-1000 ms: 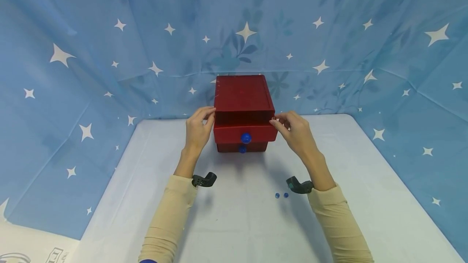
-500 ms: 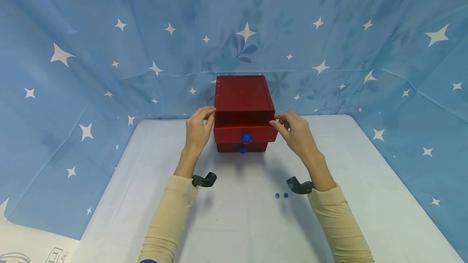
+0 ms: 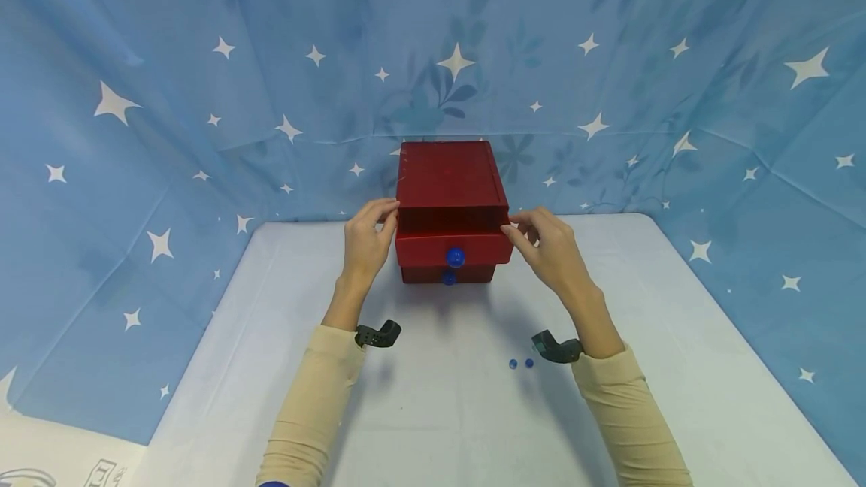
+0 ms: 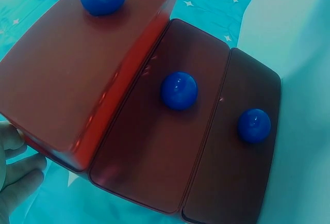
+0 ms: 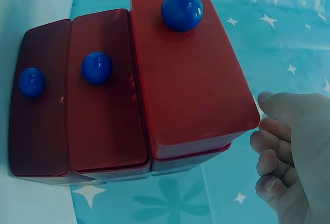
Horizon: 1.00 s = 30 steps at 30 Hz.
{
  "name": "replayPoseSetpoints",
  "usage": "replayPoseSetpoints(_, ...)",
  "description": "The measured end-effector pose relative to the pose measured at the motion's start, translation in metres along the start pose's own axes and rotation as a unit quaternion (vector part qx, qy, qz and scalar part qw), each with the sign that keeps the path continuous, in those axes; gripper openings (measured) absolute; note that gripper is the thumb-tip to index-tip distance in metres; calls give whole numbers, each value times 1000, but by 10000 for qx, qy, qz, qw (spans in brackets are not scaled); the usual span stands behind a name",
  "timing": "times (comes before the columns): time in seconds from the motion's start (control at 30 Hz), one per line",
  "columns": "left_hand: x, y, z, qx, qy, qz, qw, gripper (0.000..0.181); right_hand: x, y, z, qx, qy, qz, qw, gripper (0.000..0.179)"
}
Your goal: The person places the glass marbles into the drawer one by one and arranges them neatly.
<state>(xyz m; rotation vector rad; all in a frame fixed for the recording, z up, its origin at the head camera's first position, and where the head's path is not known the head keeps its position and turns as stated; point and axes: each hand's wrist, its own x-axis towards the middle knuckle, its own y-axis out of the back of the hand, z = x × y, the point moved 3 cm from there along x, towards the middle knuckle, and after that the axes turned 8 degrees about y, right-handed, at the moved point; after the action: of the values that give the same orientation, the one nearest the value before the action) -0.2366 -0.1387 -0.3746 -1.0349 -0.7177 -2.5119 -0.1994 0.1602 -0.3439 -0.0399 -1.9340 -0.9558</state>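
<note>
A red cabinet (image 3: 449, 175) stands at the back of the table. Its top drawer (image 3: 426, 249) is pulled out, and a round blue knob (image 3: 455, 257) sits on its front. My left hand (image 3: 365, 243) touches the cabinet's left side with its fingertips; thumb and forefinger are apart. At the drawer's right corner is my right hand (image 3: 551, 246), with its fingers loosely curled and the thumb tip beside the rim. In the right wrist view the thumb shows slightly apart from the drawer. The drawer's inside is dark, so its contents are hidden.
Two small blue beads (image 3: 521, 364) lie on the white table (image 3: 440, 412), before the right forearm. Below the pulled-out drawer, a middle drawer (image 4: 149, 141) and a bottom drawer (image 4: 227, 167) are closed. A blue star-patterned cloth (image 3: 304, 96) hangs behind.
The right hand and forearm have shifted very slightly to the right. The left hand and the pulled-out drawer keep their places.
</note>
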Motion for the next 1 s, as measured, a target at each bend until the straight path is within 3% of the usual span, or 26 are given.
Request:
replayPoseSetpoints(0.7,-1,-1,-1,-112,-111,103,9998,18,-11,13,2,-84,-5,282,9996,18)
replayPoseSetpoints(1.0,1,1,1,-103,-116,54,9999,18,-22,15,5,-138,-193,251,9994,17)
